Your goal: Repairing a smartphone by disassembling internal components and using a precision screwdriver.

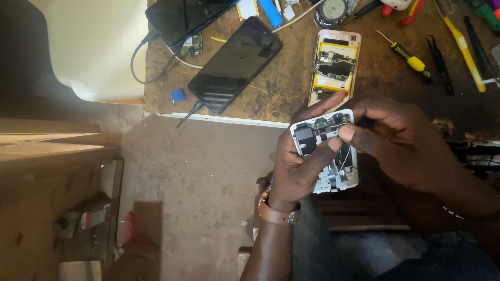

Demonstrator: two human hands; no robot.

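Observation:
My left hand (299, 164) grips an opened white phone (312, 136) with its circuit boards and cables exposed, held in front of the workbench edge. The left thumb lies across the phone's middle. My right hand (403, 140) comes in from the right, its thumb and fingertips pinching at a small part on the phone's upper inner edge. A brown watch strap circles my left wrist.
On the worn workbench (291, 78) lie a second opened phone with a pink frame (334, 65), a black phone (237, 62) face up with a cable, a yellow-handled screwdriver (409, 58), tweezers (440, 62) and other tools. A cream chair (94, 47) stands at left above the concrete floor.

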